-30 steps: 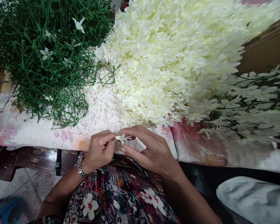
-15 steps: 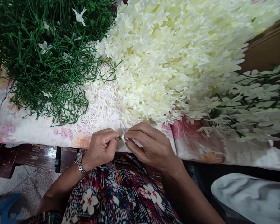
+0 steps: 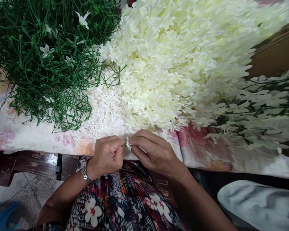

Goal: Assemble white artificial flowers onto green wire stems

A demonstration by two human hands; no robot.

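Observation:
At the table's front edge, my left hand is closed round a green plastic stem, with only a bit of its tip showing beyond the thumb. A small white artificial flower sits at that tip, between my hands. Thumb and fingers of my right hand pinch the flower from the right; the fingertips partly hide its centre. Behind my hands lie a bundle of thin white stamens and a large heap of white artificial flowers. A thick mass of green plastic stems stands at the left.
Finished-looking sprays of white flowers on green stems lie at the right, near a cardboard box. A floral cloth covers the table. Below right is a pale cloth-covered shape; a blue plastic object is at lower left.
My left hand has turned slightly and less of the green stem shows. Both hands stay together at the flower, and the view has shifted a little.

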